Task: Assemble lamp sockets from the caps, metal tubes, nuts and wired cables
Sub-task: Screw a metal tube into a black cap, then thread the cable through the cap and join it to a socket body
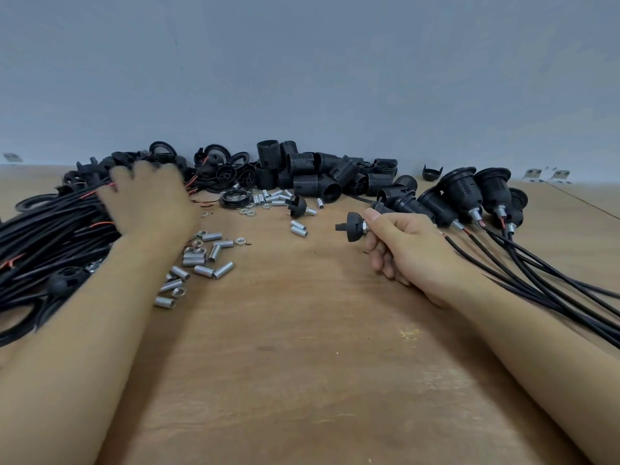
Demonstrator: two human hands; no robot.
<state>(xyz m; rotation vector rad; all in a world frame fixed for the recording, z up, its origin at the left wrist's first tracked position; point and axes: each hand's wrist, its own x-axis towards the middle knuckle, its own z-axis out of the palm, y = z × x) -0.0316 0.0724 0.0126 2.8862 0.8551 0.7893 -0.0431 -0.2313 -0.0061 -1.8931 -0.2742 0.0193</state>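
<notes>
My right hand (407, 250) grips a black cap (353, 227) by the metal tube and nut (365, 226) fitted in it, held just above the wooden table. My left hand (151, 199) reaches far left onto the bundle of black wired cables (50, 236); it is blurred and its fingertips are hidden among the cables. Loose metal tubes (204, 260) and nuts (241, 242) lie scattered beside my left forearm. Another cap with a tube (298, 207) lies at the centre back.
Black threaded socket shells (312, 176) are heaped against the grey wall. Several assembled sockets with cables (469, 199) lie at the right, their leads trailing toward me. Black rings and caps (221, 162) pile at the back left. The wooden table (302, 347) stretches toward me.
</notes>
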